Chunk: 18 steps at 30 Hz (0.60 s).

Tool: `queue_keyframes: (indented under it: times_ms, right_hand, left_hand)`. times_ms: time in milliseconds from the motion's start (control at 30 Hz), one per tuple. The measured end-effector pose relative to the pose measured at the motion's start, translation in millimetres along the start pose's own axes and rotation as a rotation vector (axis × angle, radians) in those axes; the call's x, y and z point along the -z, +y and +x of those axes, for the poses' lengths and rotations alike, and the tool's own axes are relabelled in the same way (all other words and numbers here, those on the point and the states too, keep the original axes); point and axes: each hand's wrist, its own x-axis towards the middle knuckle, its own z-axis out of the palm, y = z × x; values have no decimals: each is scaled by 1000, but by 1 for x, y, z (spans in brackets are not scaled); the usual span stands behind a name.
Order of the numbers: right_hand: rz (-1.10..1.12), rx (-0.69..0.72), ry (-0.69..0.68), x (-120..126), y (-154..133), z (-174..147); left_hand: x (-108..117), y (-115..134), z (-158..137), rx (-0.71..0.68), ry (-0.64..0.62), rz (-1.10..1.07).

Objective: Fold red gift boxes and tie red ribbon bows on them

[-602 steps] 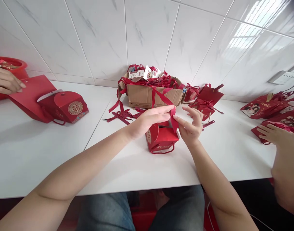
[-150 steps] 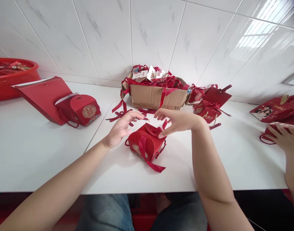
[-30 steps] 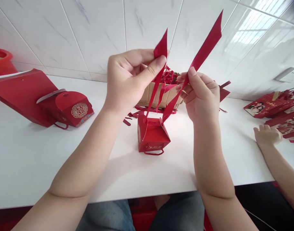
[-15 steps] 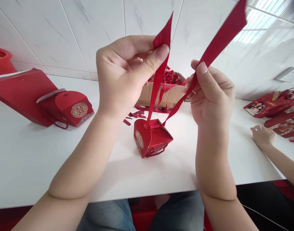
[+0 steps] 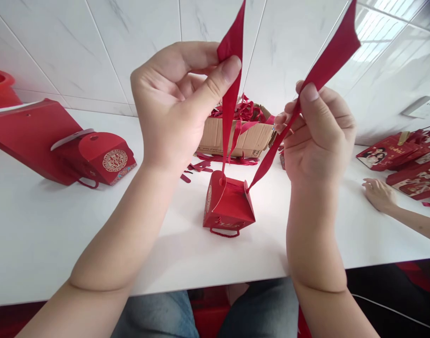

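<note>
A small red gift box [image 5: 232, 206] with a rope handle stands on the white table between my forearms. A red ribbon [image 5: 229, 112] runs through holes in its two raised end flaps, with one end drawn up from each side. My left hand [image 5: 183, 98] pinches one ribbon end between thumb and fingers, above and left of the box. Higher on the right, my right hand [image 5: 316, 131] pinches the other end, its tip sticking out past the thumb. Both lengths look fairly taut.
Behind the box sits a cardboard carton [image 5: 250, 136] full of red ribbons, with ribbon scraps before it. Another red gift box [image 5: 112, 159] lies left beside a large red bag [image 5: 35, 136]. At right are several printed red bags [image 5: 419, 173] and another person's hand [image 5: 379, 195].
My hands have spread slightly apart, the right one moving rightward. The box has turned and shifted a little right, so its handle side now faces me.
</note>
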Motion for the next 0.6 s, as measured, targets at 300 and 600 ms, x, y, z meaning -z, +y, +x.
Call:
queue_keyframes:
  times_ms: [300,600]
  right_hand:
    - [61,-19,-9,-1,-2,-1]
    - [133,-77,-84,-4,0,-1]
  left_hand:
    - [-6,8,-6,98,85,63]
    - [-12,9,-10,201,75,32]
